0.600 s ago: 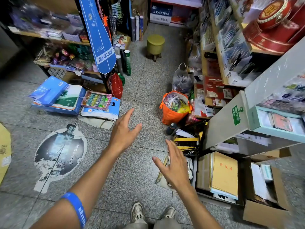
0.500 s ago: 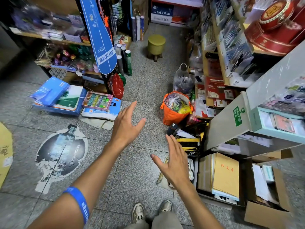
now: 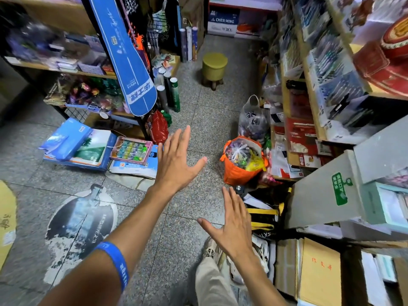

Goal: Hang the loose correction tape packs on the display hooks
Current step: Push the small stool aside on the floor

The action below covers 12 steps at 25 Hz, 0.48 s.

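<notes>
While both hands (image 3: 198, 195) hang flat, orange bag (image 3: 237, 175) sits nr R

I can read "CHEN MING" in white letters on a blue box (image 3: 224, 21) at the far end of the aisle. Large white Chinese characters stand on the light band near the bottom of the hanging blue racket cover (image 3: 130, 69). Red characters, too small for me to read, mark the brown folder (image 3: 320, 277). A green sign (image 3: 340, 188) sits on the grey shelf end, its wording illegible.
</notes>
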### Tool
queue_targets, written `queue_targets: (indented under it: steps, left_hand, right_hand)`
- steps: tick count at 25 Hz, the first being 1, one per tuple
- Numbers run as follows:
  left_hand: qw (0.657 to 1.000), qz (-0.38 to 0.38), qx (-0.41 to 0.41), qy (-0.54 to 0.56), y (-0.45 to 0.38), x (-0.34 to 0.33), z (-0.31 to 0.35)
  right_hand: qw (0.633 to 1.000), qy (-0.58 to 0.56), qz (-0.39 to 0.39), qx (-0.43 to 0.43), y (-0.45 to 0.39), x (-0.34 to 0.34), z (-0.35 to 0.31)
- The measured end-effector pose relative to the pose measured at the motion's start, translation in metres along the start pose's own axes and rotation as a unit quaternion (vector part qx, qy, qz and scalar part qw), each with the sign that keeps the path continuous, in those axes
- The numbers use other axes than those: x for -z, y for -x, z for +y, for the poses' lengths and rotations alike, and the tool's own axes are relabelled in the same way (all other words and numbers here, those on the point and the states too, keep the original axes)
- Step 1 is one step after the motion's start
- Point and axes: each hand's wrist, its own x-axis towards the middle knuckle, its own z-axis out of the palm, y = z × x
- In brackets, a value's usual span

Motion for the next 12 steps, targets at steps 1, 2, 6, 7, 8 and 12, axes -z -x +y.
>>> queue_targets:
  steps: [1,2,6,7,8,12]
  left_hand:
    - [1.000,-0.008,0.004,-0.006,-0.022,-0.007,0.001]
    - [1.000,-0.014,0.006,-0.009,-0.044,-0.012,0.003]
    - [1.000,-0.019,0.010,-0.002,-0.121,-0.023,0.009]
    - [1.000,-0.016,0.009,0.002,-0.140,-0.023,0.009]
    - [1.000,-0.011,0.008,0.005,-0.157,-0.022,0.008]
    - [1.000,0.013,0.005,0.023,-0.240,-0.019,-0.003]
  right_hand:
    - [1.000,-0.001,-0.003,-0.006,-0.022,0.001,0.005]
    - [1.000,-0.003,-0.005,-0.011,-0.043,0.003,0.010]
    - [0.999,-0.006,-0.031,-0.018,-0.120,0.022,0.018]
    - [0.999,-0.006,-0.033,-0.017,-0.138,0.027,0.019]
    - [0.999,-0.006,-0.034,-0.018,-0.153,0.031,0.017]
    - [0.999,-0.012,-0.042,-0.010,-0.221,0.035,0.008]
